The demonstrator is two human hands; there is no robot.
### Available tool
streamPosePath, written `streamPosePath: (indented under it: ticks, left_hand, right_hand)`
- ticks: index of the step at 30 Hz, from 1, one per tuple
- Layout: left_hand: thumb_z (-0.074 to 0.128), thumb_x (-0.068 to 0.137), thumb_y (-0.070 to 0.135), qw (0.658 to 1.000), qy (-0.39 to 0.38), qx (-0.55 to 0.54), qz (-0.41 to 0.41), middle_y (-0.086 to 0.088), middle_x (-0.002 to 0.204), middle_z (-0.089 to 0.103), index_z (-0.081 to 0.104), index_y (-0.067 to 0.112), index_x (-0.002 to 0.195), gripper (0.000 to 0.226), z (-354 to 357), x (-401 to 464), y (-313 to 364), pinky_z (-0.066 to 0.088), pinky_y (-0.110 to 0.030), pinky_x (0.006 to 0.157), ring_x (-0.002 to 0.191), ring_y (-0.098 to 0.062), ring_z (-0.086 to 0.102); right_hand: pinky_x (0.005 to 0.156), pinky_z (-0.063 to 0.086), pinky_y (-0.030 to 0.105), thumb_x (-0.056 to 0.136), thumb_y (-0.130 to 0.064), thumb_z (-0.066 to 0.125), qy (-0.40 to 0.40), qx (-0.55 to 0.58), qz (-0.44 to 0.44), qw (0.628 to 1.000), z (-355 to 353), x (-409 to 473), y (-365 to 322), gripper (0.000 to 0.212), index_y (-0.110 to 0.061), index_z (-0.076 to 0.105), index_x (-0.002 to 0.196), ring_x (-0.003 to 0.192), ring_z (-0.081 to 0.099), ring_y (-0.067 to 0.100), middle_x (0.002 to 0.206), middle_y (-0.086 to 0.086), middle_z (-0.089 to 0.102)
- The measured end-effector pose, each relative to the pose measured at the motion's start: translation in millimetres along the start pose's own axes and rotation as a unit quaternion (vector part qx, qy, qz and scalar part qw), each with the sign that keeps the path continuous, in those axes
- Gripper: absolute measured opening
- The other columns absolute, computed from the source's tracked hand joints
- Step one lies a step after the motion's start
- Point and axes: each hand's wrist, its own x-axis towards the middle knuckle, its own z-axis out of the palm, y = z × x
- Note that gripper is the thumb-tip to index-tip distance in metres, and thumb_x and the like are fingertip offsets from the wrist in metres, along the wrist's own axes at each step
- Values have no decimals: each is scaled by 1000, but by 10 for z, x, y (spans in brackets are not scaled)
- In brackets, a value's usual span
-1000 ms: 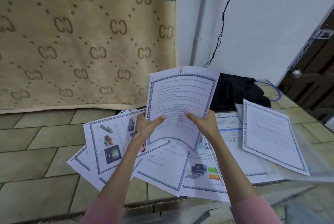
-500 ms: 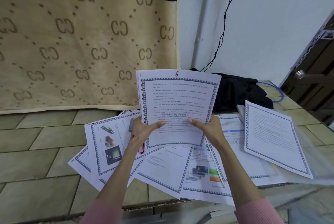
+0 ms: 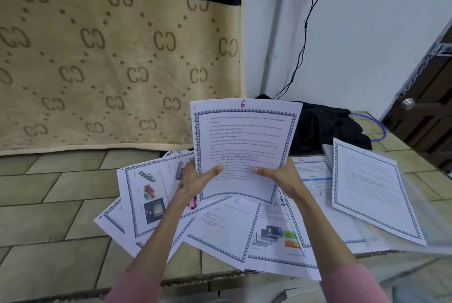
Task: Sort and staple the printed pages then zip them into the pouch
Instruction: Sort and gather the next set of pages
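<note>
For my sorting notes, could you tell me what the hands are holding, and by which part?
Both the left hand and right hand hold the page marked 6, upright, by its lower side edges, thumbs on its face.

left: bare tiled floor (image 3: pixel 49 204) | front: loose pages (image 3: pixel 227 231) | right-rear: black cloth (image 3: pixel 325 129)

A home room: tiled floor (image 3: pixel 49 204), patterned blanket (image 3: pixel 110 70) hung on the wall, wooden door (image 3: pixel 428 106) with knob.

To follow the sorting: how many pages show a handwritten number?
2: page 6, held up in both hands; page 12, flat behind the right hand. Other numbers may be hidden.
</note>
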Motion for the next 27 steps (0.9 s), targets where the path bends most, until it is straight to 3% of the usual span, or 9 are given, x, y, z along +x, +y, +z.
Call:
streamPosePath:
  ticks: [4,7,10,16,20,23,27]
  left_hand:
    - [76,76,28,999,45,-18,7,14,90,66,64,29,94,21,77,-16,20,47,-19,79,87,-1,61]
    - [80,71,26,998,50,-22,-12,11,90,66,63,27,91,27,108,-15,-30,47,-22,81,95,-11,63]
    - [83,68,22,997,67,-34,-27,5,95,64,58,24,90,33,136,-55,-24,43,-21,84,92,-11,59]
    - [82,67,15,998,33,-28,-47,2,98,62,59,17,98,39,114,-97,-115,45,-22,82,89,-12,56]
    - [86,61,16,996,49,-46,-60,7,89,65,58,26,81,36,140,-101,-234,47,-24,82,89,-15,61]
    - [87,61,17,995,51,-42,-72,14,77,62,54,28,75,37,152,-81,-289,47,-26,83,85,-16,61]
    - [85,63,19,994,58,-47,-81,13,76,62,53,27,74,35,171,-96,-329,45,-24,82,81,-13,60]
  right_hand:
    - [71,55,17,65,-12,85,35,25,-13,999,20,-29,-19,39,-17,69,101,89,70,5,97,-9,73]
    - [67,54,15,67,-12,84,35,17,22,999,34,-66,62,31,-21,69,93,87,70,7,93,-9,72]
    - [65,54,15,67,-10,83,28,19,47,998,25,-112,153,32,-19,69,94,83,71,5,94,-5,73]
    - [67,54,15,67,-8,83,17,32,66,997,11,-161,227,40,-12,69,104,87,71,7,100,-1,73]
    - [69,55,17,67,-8,83,30,30,69,997,43,-167,260,37,-14,70,100,87,71,8,98,-1,73]
    - [76,57,24,64,-11,85,38,27,72,996,55,-170,290,41,-13,70,103,91,71,13,101,1,73]
    - [72,56,20,65,-12,85,36,23,82,996,69,-203,296,36,-19,70,97,92,70,13,100,-1,73]
